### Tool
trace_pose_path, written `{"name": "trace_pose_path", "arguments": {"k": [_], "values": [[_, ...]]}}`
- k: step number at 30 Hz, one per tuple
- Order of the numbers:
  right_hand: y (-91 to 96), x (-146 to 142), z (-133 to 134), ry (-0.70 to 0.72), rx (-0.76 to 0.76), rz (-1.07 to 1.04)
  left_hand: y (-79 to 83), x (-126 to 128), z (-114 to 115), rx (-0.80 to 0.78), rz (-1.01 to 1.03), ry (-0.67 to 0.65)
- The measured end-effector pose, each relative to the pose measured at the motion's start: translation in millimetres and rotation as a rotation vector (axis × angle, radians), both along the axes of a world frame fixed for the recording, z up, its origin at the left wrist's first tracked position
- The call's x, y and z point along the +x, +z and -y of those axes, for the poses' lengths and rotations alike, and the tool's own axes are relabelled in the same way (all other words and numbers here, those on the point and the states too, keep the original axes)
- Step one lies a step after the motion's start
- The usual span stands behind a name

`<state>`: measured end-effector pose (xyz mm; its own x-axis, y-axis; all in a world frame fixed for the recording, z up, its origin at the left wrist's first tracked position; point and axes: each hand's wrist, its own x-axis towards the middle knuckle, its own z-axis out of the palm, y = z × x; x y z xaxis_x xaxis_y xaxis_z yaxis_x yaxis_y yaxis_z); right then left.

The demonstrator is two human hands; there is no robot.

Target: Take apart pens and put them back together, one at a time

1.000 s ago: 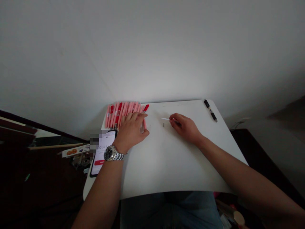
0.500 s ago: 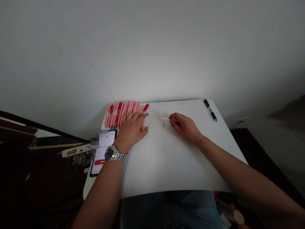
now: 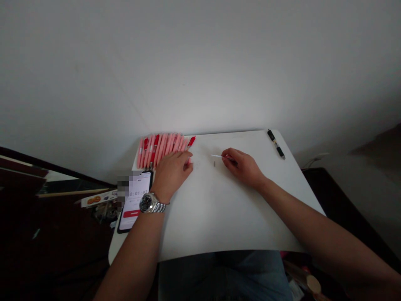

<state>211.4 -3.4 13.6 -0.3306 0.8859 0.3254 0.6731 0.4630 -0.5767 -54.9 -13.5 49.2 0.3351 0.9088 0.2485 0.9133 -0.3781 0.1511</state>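
Note:
A row of pink pens [image 3: 159, 149], some with red parts, lies at the table's far left. My left hand [image 3: 173, 169], wearing a metal watch, is at the row's near right side with fingers curled. A bit of pink shows between its thumb and index finger, seemingly a pink pen; most of it is hidden. My right hand [image 3: 239, 164] pinches a thin pen refill [image 3: 216, 156], whose white end points left. Below that end lies a tiny metallic piece [image 3: 214, 164], perhaps a spring, touched by neither hand.
A phone [image 3: 142, 184] showing a timer lies at the left edge, beside my left wrist. One black pen [image 3: 276, 144] rests at the far right of the white table [image 3: 219, 217]. A wall [image 3: 200, 83] rises behind the table.
My left hand has drawn slightly toward me, and its spread fingers have curled in toward the thumb. The right hand keeps its hold on the refill, almost unmoved.

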Motion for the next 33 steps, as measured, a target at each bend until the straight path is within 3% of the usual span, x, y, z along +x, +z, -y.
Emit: {"name": "trace_pose_path", "arguments": {"k": [8, 17, 33], "values": [[0.6, -2.3, 0.6, 0.0, 0.003, 0.002, 0.2, 21.5, 6.7, 0.042, -0.012, 0.012], [0.8, -4.5, -0.3, -0.006, 0.013, -0.003, -10.6, 38.7, 7.7, 0.02, 0.085, -0.029], [-1.7, -4.0, -2.1, -0.032, -0.012, -0.05, -13.7, 34.3, 3.1, 0.059, 0.177, -0.027]]}}
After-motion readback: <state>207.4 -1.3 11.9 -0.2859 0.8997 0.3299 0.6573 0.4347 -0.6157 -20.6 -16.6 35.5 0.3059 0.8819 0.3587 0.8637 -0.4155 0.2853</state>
